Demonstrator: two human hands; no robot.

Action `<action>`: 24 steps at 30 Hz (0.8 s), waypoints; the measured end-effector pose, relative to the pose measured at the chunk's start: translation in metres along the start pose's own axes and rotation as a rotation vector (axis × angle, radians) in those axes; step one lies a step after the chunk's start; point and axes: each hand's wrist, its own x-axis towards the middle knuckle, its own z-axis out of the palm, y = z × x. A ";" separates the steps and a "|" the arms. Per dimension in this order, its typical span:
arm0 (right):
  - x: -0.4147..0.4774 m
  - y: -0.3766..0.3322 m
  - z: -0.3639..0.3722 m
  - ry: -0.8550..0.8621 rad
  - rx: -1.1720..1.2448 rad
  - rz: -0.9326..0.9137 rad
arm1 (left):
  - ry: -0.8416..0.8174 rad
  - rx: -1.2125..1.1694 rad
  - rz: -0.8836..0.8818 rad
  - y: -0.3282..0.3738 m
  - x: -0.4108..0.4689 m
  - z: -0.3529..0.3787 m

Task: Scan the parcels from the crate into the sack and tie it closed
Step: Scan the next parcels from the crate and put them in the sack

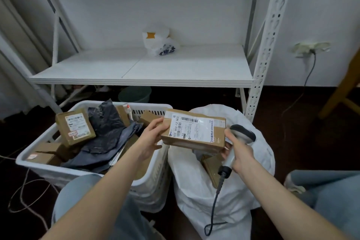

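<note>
Your left hand (153, 138) clasps a rectangular cardboard parcel (194, 132) above the crinkled white sack (194, 191); your right hand (238, 157) grips the scanner (241, 136).

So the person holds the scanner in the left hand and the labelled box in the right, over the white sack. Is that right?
Not quite: the hands are swapped. In the head view the left hand holds the labelled box, and the right hand grips the scanner. The box is indeed over the white sack.
</note>
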 end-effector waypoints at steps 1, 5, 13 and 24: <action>0.002 0.001 -0.002 0.008 0.009 0.006 | -0.010 -0.007 -0.010 -0.003 0.001 -0.001; 0.006 0.007 -0.007 0.037 0.034 0.026 | 0.045 -0.036 -0.021 -0.013 0.007 0.003; 0.018 0.033 -0.013 0.053 -0.079 0.073 | 0.225 0.022 0.035 -0.029 0.042 0.035; 0.077 0.007 -0.015 0.079 -0.404 -0.066 | 0.383 0.101 -0.235 -0.121 0.082 0.083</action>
